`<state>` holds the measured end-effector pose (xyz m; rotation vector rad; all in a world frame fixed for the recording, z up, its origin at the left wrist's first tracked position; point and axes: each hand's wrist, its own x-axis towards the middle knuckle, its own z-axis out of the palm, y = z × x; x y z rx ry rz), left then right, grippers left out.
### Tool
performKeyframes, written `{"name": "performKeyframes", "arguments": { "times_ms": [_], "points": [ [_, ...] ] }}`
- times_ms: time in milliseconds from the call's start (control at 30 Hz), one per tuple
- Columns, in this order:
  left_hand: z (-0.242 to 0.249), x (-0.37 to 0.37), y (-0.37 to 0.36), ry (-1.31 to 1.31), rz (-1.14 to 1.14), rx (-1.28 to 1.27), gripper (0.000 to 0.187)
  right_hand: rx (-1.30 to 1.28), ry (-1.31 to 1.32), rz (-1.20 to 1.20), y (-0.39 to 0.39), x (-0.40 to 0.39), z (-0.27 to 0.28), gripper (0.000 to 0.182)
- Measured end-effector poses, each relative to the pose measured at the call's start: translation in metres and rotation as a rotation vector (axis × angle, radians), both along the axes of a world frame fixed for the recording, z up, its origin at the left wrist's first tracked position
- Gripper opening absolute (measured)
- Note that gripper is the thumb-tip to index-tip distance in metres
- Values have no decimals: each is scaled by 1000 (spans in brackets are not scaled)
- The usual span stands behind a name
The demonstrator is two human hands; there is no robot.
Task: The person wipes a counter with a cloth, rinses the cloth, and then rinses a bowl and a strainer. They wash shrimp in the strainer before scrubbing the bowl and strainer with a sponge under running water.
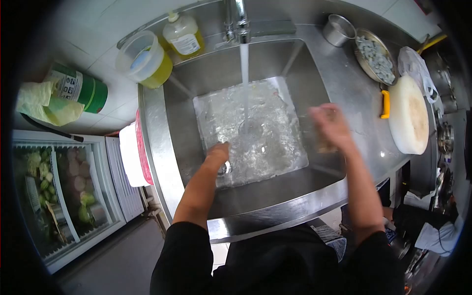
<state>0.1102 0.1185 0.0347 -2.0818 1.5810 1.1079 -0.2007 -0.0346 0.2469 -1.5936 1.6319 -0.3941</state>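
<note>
Water runs from the faucet (pixel 244 35) into the steel sink (pixel 196 78), where it pools and ripples over the floor. My left hand (pixel 219 151) reaches down to the left part of the pool, its fingers mostly hidden from above. Beside its wrist, a small dark, shiny object (pixel 224 168) shows in the water. My right hand (pixel 328 123) is raised over the sink's right wall, its fingers curled in and smeared by motion. I cannot tell whether it holds anything.
Behind the sink stand a soap bottle (pixel 184 37) and a plastic tub (pixel 142 61). On the right counter are a metal pot (pixel 339 30), a bowl of greyish pieces (pixel 376 56), a yellow-handled tool (pixel 385 104) and a thick white board (pixel 410 115). A person's sleeve (pixel 418 223) shows lower right.
</note>
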Motion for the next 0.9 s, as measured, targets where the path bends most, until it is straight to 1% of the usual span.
{"name": "performKeyframes", "arguments": {
  "times_ms": [33, 67, 133, 200, 233, 267, 300, 333, 367, 400, 433, 467, 533, 567, 667, 767, 800, 867, 900],
  "points": [
    [-30, 19, 14, -27, 10, 46, 46, 23, 92, -107, -3, -24, 32, 72],
    [-60, 35, 26, -52, 13, 86, 50, 14, 44, -195, -16, -69, 21, 73],
    [-121, 47, 53, -50, 102, 67, 48, -94, 23, -305, -28, -152, 3, 76],
    [-142, 41, 57, -119, 233, 97, 45, -373, 439, -230, -12, -205, -25, 76],
    [-156, 40, 64, -68, 298, 72, 44, -511, 651, -195, -4, -222, -38, 76],
    [-168, 39, 66, -16, 363, 50, 42, -510, 654, -173, 5, -229, -50, 75],
    [-172, 34, 59, -49, 341, 89, 42, -505, 655, -145, 14, -231, -63, 75],
    [-171, 30, 58, -85, 320, 139, 42, -488, 655, -111, 20, -229, -73, 74],
    [-170, 25, 58, -123, 301, 193, 41, -493, 650, -186, 19, -228, -81, 73],
    [-159, 17, 51, -120, 175, 185, 39, -498, 642, -257, 14, -224, -87, 72],
    [-136, 7, 39, -120, 49, 176, 37, -501, 631, -329, 8, -220, -92, 71],
    [-109, -3, 25, -122, -73, 166, 35, -515, 693, -348, -1, -217, -97, 69],
    [-55, -24, -9, -114, 21, 1, 36, -534, 729, -341, -18, -205, -101, 69],
    [-41, -28, -24, -110, 69, -88, 37, -549, 746, -338, -24, -197, -100, 69],
    [-78, -19, -58, 5, 254, -193, 43, -576, 734, -261, -31, -162, -98, 70],
    [-84, -25, -79, 132, 512, -367, 45, -608, 706, -211, -31, -146, -105, 69],
    [-77, -24, -89, 224, 614, -405, 42, -593, 692, -224, -32, -137, -103, 66],
    [-61, -16, -98, 555, 887, -632, 41, -630, 648, -181, -38, -119, -100, 64],
    [-38, -10, -104, 723, 1012, -749, 42, -650, 620, -165, -43, -109, -99, 63]
  ]
}}
